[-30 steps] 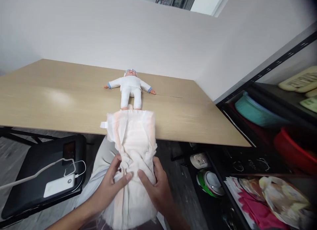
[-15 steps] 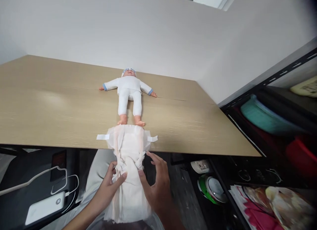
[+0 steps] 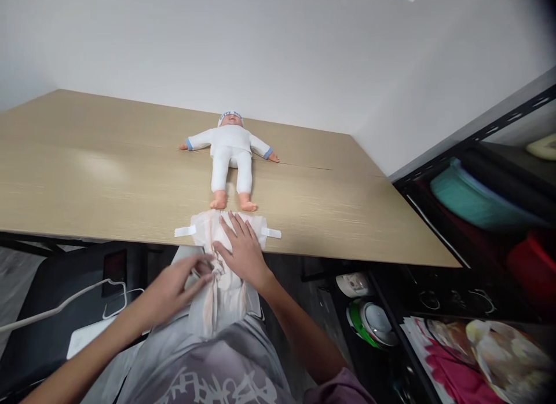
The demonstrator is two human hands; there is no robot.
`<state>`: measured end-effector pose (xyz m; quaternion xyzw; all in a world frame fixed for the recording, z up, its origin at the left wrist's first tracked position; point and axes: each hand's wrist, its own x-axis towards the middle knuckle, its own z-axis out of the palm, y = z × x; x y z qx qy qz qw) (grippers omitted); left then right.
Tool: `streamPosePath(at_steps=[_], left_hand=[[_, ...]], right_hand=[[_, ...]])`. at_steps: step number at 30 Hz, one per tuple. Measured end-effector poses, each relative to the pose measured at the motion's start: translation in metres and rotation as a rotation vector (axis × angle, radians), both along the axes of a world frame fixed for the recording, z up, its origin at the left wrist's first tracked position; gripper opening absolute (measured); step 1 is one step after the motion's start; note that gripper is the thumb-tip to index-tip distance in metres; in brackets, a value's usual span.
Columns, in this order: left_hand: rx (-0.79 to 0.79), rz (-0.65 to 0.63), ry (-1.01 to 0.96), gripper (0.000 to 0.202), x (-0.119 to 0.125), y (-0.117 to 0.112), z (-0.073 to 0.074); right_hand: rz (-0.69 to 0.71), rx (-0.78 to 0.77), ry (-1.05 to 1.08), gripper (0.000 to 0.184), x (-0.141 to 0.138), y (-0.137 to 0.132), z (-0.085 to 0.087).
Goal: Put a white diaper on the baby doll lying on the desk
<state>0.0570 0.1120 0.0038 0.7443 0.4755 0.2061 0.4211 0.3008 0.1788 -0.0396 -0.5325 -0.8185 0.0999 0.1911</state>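
A baby doll [image 3: 231, 155] in a white suit and cap lies on its back on the wooden table [image 3: 108, 178], feet toward me. A white diaper [image 3: 204, 227] with two tape tabs hangs over the table's near edge, just below the doll's feet. My right hand [image 3: 240, 247] lies flat on the diaper's top end, fingers stretched out. My left hand [image 3: 174, 288] pinches the bunched middle of the diaper below the table edge, over my lap.
A black chair [image 3: 39, 334] at lower left carries a white power bank [image 3: 84, 346] and cable. A black shelf unit [image 3: 478, 230] on the right holds teal and red tubs, bowls and printed packs. A white wall stands behind the table.
The diaper has moved up onto the table edge toward the doll's feet. My right hand went from its side to flat on its top; my left hand shifted left and up.
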Motion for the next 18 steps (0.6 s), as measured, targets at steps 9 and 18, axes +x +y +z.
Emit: streamPosePath(at_steps=[9,18], left_hand=[[0.849,0.092,0.6,0.076,0.02,0.21,0.025],[1.037,-0.68,0.706,0.082,0.081,0.286,0.024]], right_hand=[[-0.011,0.018,-0.038,0.077,-0.001,0.001,0.0],[-0.005,-0.024,-0.021,0.077,0.001,-0.001,0.006]])
